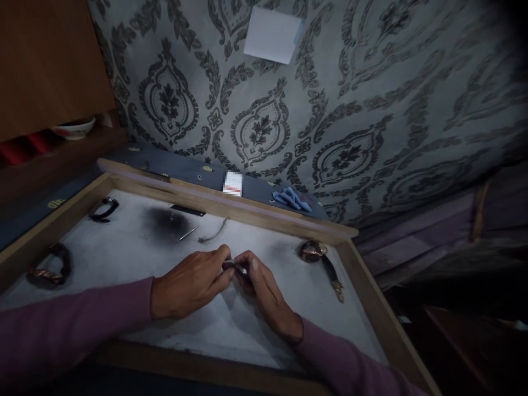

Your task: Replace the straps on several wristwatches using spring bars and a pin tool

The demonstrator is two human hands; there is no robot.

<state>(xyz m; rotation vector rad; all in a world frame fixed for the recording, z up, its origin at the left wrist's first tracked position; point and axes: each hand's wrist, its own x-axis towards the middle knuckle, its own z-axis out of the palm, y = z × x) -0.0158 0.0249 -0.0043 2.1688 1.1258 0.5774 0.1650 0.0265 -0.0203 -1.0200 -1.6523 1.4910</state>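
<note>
My left hand (193,283) and my right hand (266,291) meet over the white-floored wooden tray (268,217). Fingertips of both hands pinch a small dark piece with a shiny edge (229,265); its kind is hard to make out, as the fingers cover most of it. Just beyond them on the tray floor lie a short thin strap or chain (214,234) and a slim metal tool (187,234). To the right rests a gold-and-dark wristwatch (312,251) with a black strap. Another wristwatch (49,269) sits at the left, near a black looped strap or watch (105,209).
A flat black piece (187,210) lies by the tray's back wall. Behind the tray are a small white box (233,184) and a blue cloth (292,199). Patterned wallpaper with a white sheet (274,34) rises beyond. A bowl (74,130) stands on the left shelf.
</note>
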